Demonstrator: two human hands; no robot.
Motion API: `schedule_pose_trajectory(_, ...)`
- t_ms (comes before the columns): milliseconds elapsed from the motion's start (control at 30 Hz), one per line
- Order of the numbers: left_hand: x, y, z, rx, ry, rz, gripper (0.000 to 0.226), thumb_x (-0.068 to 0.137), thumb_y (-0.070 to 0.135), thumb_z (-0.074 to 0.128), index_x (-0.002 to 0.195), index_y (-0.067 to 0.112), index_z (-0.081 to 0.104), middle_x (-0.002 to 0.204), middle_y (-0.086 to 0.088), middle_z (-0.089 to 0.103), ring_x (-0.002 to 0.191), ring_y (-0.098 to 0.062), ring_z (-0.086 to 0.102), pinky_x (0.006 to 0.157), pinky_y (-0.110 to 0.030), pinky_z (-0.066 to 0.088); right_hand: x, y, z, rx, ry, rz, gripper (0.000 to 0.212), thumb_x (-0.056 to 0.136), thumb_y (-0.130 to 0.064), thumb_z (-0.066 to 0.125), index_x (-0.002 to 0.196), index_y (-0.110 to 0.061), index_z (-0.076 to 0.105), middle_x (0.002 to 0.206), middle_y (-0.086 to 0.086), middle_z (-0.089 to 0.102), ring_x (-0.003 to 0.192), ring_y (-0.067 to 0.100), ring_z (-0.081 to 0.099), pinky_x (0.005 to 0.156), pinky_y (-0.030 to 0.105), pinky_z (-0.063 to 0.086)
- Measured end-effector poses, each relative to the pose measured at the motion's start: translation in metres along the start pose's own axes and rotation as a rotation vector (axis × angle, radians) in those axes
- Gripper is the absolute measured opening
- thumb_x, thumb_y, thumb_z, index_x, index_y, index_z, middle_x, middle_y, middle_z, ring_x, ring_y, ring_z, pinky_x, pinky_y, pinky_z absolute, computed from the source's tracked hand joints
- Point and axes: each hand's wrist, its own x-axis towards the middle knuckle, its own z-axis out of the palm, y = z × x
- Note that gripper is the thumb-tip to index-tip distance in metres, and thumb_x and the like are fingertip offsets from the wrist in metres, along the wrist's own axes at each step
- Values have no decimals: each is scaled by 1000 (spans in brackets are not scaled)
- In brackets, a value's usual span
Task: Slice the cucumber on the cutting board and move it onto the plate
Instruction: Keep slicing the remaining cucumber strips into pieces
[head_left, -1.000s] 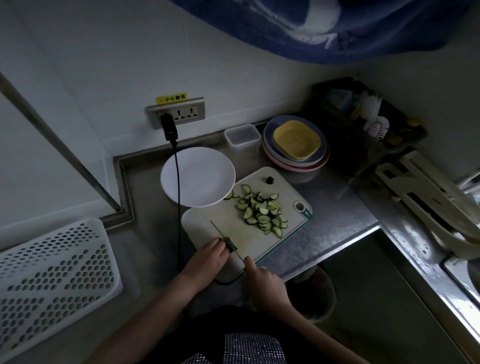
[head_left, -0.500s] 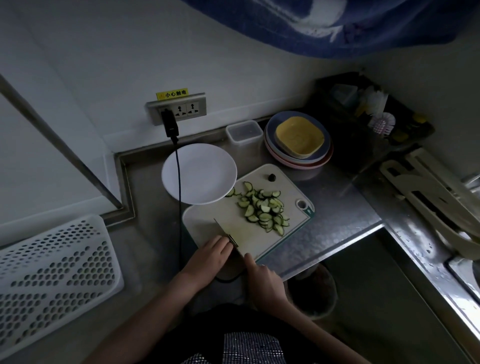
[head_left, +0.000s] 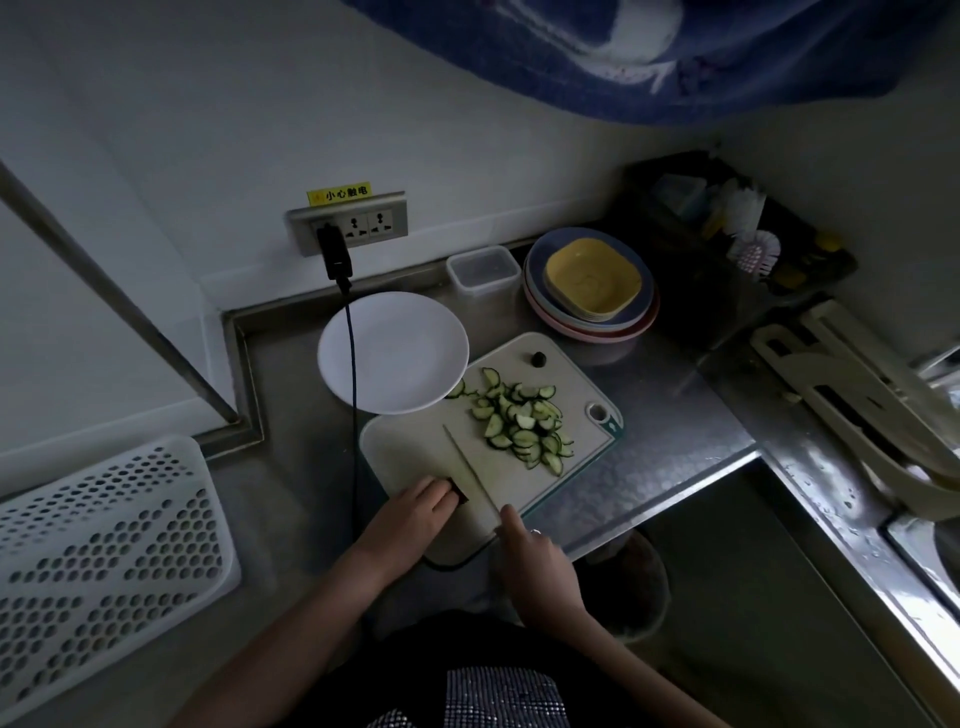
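1. Cutting board on the steel table, near edge overhanging.
2. Left hand: fingers curled, pressing the dark cucumber stub onto the board.
3. Right hand: grips the knife, blade just right of the stub.
4. Cucumber slices: heaped at the board's far right.
5. White plate: far left, touching the board.

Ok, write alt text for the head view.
A person's right hand holds a knife over the last cucumber stub, pinned by the left hand on a cutting board. Cucumber slices lie piled beside an empty white plate.
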Motion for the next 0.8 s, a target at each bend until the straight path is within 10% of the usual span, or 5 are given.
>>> schedule_pose_trajectory(800,2,3,-7,11,-1,-25,23,75,12,43,86,9,63,89,-6,57,88,-22,50,67,-35,55,5,-7,5,-161,-118,-65,38,95,-9,38,131,-15,29,108,14,63,98,34,63,65,38,42)
